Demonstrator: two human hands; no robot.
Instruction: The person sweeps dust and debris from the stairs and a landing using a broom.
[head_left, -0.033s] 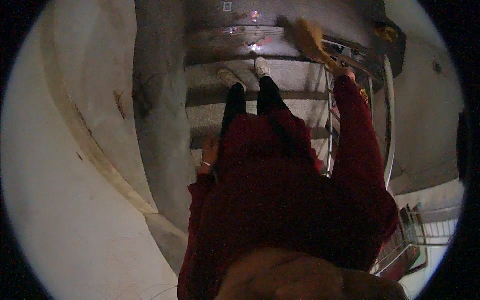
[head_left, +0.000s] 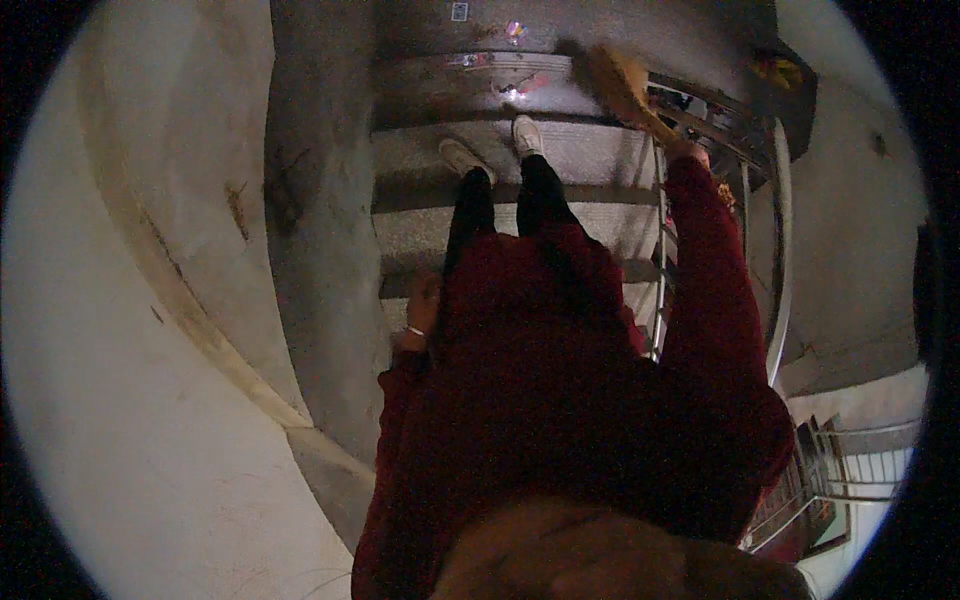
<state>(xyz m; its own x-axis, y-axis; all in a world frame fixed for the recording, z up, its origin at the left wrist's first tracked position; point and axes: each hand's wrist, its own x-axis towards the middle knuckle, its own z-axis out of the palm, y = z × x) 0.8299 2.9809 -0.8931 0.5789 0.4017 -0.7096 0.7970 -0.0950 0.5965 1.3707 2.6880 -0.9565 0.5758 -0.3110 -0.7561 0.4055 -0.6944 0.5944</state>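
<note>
A yellow-brown straw broom [head_left: 625, 82] slants over the steps at the far right, its bristles toward the upper left. My right hand [head_left: 688, 152] grips its narrow end beside the railing, arm stretched forward. Low at my left thigh hangs my left hand [head_left: 426, 302], a pale band at its wrist. It holds nothing I can see, and its fingers look loosely open, though dim. Shiny scraps of litter [head_left: 514, 92] lie on the step ahead of my shoes [head_left: 527, 137], left of the broom. Another bright scrap [head_left: 514, 30] lies farther off.
Grey stairs [head_left: 600, 145] run under my feet. A metal railing [head_left: 782, 250] borders them on the right, with assorted objects behind its bars. A pale wall [head_left: 180, 400] rises on the left. A dark container [head_left: 790, 95] with something yellow in it stands at the far right.
The whole view has shifted very slightly. My hands, the broom and the litter keep nearly the same places relative to the stairs.
</note>
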